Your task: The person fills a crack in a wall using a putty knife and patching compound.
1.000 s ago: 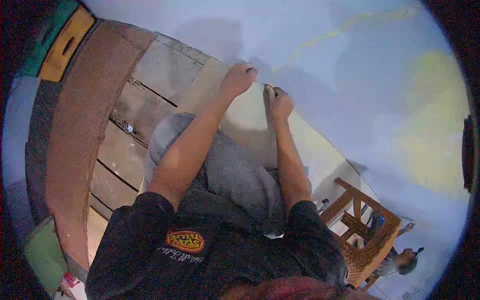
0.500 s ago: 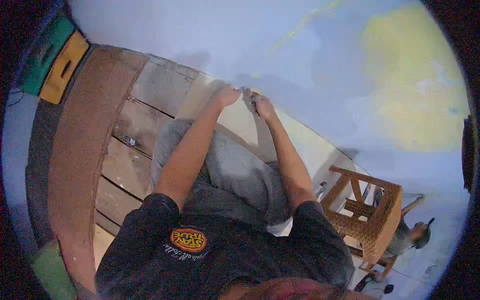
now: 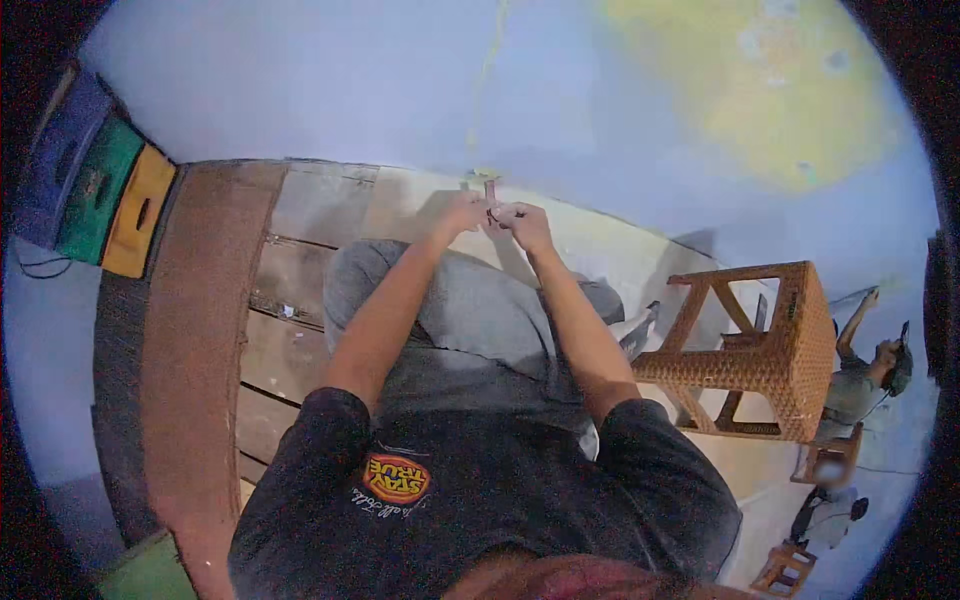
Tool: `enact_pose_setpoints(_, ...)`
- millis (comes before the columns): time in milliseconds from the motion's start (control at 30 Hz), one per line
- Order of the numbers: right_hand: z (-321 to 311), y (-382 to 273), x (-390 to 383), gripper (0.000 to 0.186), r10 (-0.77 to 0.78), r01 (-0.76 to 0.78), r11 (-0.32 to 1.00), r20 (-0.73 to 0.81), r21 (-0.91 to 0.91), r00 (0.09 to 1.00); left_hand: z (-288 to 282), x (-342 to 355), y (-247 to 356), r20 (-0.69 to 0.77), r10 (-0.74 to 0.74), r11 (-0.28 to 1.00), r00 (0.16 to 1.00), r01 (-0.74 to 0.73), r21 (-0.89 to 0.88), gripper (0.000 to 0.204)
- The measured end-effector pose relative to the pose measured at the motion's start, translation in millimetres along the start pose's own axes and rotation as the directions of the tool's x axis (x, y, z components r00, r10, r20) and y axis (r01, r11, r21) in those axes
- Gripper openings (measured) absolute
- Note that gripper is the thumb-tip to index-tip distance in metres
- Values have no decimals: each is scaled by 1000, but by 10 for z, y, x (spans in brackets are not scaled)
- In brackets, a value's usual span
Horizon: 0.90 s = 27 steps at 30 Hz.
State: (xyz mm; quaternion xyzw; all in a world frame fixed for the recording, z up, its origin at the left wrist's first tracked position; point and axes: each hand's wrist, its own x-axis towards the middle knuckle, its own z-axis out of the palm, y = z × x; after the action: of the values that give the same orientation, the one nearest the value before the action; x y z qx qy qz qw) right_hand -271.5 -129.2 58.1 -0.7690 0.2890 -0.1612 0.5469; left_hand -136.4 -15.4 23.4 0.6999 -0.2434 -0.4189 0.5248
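My left hand (image 3: 463, 213) is closed at the centre, just short of the painted wall (image 3: 560, 120), its fingertips at a small, narrow reddish object (image 3: 490, 190) with a yellowish-green top. My right hand (image 3: 525, 222) is closed beside it on a small dark item, too small to identify, and almost touches my left hand. What exactly each set of fingers grips is partly hidden. My crossed legs in grey trousers (image 3: 440, 310) lie beneath both forearms.
Blue, green and yellow drawer fronts (image 3: 140, 210) stand at left, beside a brown strip (image 3: 200, 380) and worn boards (image 3: 285, 350). A woven-look brown stool (image 3: 730, 370) is at right. Beyond it, a person (image 3: 855, 380) reaches toward the wall, with another person (image 3: 815, 515) lower down.
My hands have drawn closer together, and the reddish object now shows between them. The view has turned, so the stool, drawers and wall base sit differently in the picture.
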Motion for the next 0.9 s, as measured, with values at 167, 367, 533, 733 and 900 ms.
enact_pose_setpoints(167, -165, 60, 107, 21, 84, -65, 972, -75, 225, 994, 107, 42, -66, -174, 284, 794, 943, -129, 594, 27)
enact_pose_setpoints(367, -138, -88, 58, 80, 63, -58, 891, 4, 450, 998, 106, 41, -164, -78, 318, 785, 945, -216, 581, 31)
enact_pose_setpoints(533, -164, 1, 214, 88, 103, -63, 943, -108, 326, 989, -18, -99, -118, -70, 512, 701, 856, -369, 610, 43)
enact_pose_setpoints(733, 21, 38, 170, 106, -26, 17, 975, 40, 220, 999, 44, -202, 48, 3, 355, 711, 935, -272, 649, 37)
enact_pose_setpoints(900, -404, 47, 210, 65, 215, -198, 939, -29, 279, 976, 180, -48, 48, 52, 113, 829, 992, -123, 545, 47)
